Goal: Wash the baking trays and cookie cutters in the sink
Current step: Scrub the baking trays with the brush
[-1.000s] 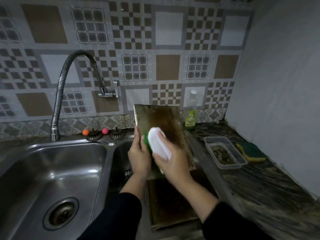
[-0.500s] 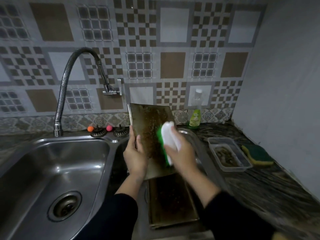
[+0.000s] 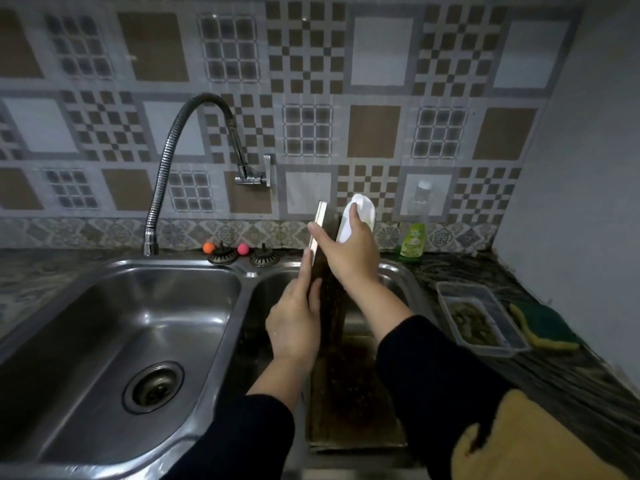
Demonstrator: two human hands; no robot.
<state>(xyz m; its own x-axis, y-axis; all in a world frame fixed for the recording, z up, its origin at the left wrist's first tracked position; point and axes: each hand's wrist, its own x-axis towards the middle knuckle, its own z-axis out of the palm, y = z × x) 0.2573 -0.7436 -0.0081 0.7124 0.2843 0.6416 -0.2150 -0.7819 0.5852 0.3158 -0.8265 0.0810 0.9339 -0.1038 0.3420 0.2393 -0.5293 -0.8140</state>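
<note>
Closest to the camera there's a tan cloth-looking thing (image 3: 540, 441) at the bottom right corner, can't tell what it is. Next up, a dark, grimy baking tray (image 3: 353, 396) lies flat in the right basin of the double sink (image 3: 242, 282), mostly covered by black sleeves.

Above that, a second baking tray (image 3: 327, 289) is held upright over the right basin, turned nearly edge-on to the camera, so you mostly see its pale rim and a strip of its brown speckled face. The left hand (image 3: 294, 327) grips its left edge lower down, fingers laid up along the rim. The right hand (image 3: 349, 251) is closed around a white-handled scrub brush (image 3: 360, 216) with a bit of green showing, pressed on the tray's right face near the top.

The left basin has just the drain (image 3: 154, 388). On the tabletop to the right sit a clear plastic container (image 3: 479, 318) with some greenish gunk in it and, just beside it, a green and yellow sponge (image 3: 543, 329).

Along the back: a flexible faucet (image 3: 166, 168), 2 sink strainers (image 3: 265, 259) with an orange ball (image 3: 208, 247) and a pink ball (image 3: 243, 249) next to them, and a green dish soap bottle (image 3: 414, 233) against the patterned tile wall (image 3: 311, 64).
</note>
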